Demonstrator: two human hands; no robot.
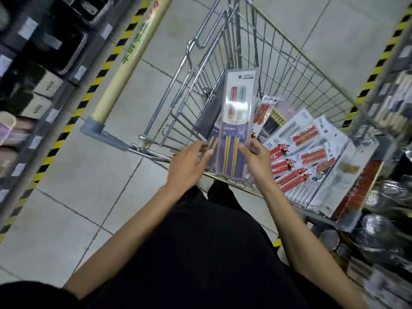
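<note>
A grey tiled shop floor (107,197) fills the view, and yellow-and-black hazard tape (95,83) runs along it to the left of the cart.

A wire shopping cart (289,70) stands in front of me, at a slant in the view. Its cream handle bar (131,47), on the cart's left, carries green and red characters too blurred to read.

Further left of the cart, dark shelving (33,63) holds black and cream boxes with small white price tags, none legible. Right of the cart, a shelf of shiny steel kitchenware (379,230) is in view.

At the cart's near right corner, many red chopstick packs (305,152) lie fanned out. They show printed figures and small logos that I cannot read. I cannot tell whether they lie in the basket or on the shelf.

I hold two long chopstick packs above the cart's near rim. The front pack (238,112) has a clear window with red, green and pale pieces, a purple card with blurred writing, and yellow sticks below. My right hand (256,161) grips its lower edge, thumb on the front.

The rear pack (213,136) peeks out on the handle side. My left hand (189,166) pinches its lower end between thumb and fingers.
</note>
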